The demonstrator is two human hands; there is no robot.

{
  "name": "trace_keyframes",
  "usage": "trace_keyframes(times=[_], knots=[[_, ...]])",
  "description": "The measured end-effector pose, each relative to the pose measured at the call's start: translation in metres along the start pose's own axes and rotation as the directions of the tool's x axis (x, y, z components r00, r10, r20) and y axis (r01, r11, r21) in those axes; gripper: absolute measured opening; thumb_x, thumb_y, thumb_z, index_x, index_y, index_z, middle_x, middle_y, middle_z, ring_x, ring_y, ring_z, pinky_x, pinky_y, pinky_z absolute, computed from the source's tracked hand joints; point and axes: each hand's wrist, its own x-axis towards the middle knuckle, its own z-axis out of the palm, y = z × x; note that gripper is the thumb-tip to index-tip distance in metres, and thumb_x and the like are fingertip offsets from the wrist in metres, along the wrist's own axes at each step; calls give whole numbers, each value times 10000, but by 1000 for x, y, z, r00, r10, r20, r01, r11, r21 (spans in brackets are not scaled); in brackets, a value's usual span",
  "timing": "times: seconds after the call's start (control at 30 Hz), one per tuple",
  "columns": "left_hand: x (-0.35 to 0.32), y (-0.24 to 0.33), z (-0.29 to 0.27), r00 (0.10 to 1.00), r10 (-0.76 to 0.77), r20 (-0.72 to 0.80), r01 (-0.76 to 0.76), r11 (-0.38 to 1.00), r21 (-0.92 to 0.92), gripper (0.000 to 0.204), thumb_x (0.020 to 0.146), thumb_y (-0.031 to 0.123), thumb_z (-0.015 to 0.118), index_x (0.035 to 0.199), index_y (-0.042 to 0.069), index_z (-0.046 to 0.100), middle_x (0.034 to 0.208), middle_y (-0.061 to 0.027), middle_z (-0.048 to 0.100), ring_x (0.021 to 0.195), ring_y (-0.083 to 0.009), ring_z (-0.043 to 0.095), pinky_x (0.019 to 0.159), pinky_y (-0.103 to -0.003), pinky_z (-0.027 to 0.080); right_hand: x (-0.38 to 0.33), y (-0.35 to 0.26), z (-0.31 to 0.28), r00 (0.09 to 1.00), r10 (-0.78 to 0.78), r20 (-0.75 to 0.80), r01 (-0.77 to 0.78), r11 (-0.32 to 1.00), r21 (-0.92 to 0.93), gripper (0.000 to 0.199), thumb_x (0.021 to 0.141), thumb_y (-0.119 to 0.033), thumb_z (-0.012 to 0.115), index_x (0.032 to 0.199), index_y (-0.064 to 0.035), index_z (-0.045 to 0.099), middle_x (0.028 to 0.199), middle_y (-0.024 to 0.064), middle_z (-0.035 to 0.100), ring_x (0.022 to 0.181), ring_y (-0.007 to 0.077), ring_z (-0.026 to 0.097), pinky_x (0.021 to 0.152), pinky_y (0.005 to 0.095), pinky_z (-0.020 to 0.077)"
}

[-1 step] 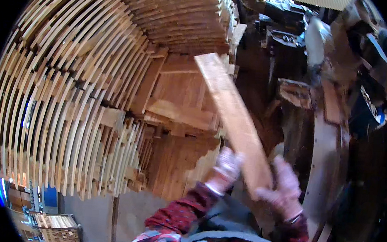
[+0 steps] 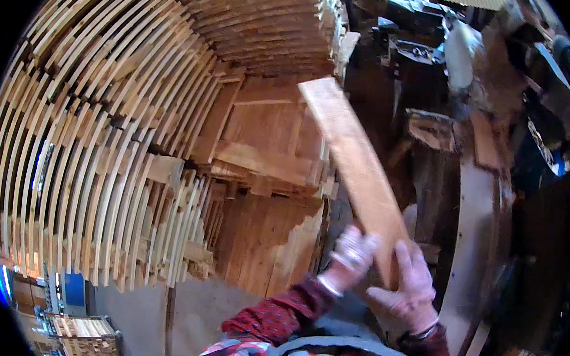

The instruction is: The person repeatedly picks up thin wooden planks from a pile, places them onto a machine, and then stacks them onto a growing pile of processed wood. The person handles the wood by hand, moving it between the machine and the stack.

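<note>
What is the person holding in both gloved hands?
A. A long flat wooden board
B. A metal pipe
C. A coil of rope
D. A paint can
A: the left hand and right hand, both gloved, grip the near end of a long flat wooden board that slants up and away toward the stacked lumber.

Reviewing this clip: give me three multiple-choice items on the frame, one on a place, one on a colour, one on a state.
1. Where are the stacked wooden slats?
A. to the person's left
B. to the right
C. behind the hands

2. What colour are the shirt sleeves?
A. plain blue
B. red plaid
C. green

3. How is the wooden plank held?
A. lying flat on the stack
B. in the left hand only
C. in both gloved hands, raised

Answers: 1 A, the slats fill the picture's left side. 2 B, red check cloth shows. 3 C, left hand and right hand grip its near end.
</note>
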Motion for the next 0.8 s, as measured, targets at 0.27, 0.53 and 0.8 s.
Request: trace_keyframes(times=[0.27, 0.53, 0.8], knots=[[123, -28, -109, 947, -50, 317, -170, 759, 628, 418, 797, 78, 697, 1207, 44, 626, 1182, -199, 667, 1120, -421, 638, 968, -464, 541, -244, 32, -66, 874, 363, -323, -463, 823, -328, 890, 719, -223, 811, 1541, -78, 503, 1474, 303, 522, 1310, 489, 552, 1112, 523, 471], [189, -242, -239, 802, -550, 232, -87, 277, 957, 701, 938, 144, 562, 1609, 128, 358, 1671, -139, 364, 1551, -347, 323, 1259, -542, 244, -74, 177, -68, 921, -8, -390, -186, 870, -456, 258, 1086, -135, 572, 1296, 16, 581, 1484, 155, 559, 1351, 331, 560, 1151, 433, 436], [112, -287, -222, 922, -23, 386, -371, 225, 901, 382, 856, 234, 648, 1222, 128, 678, 1178, -94, 658, 1207, -297, 609, 1044, -459, 457, 86, 276, -59, 900, -95, -426, -144, 857, -495, 314, 1055, -126, 608, 1356, -84, 688, 1384, 131, 648, 1260, 262, 623, 1042, 381, 523]])
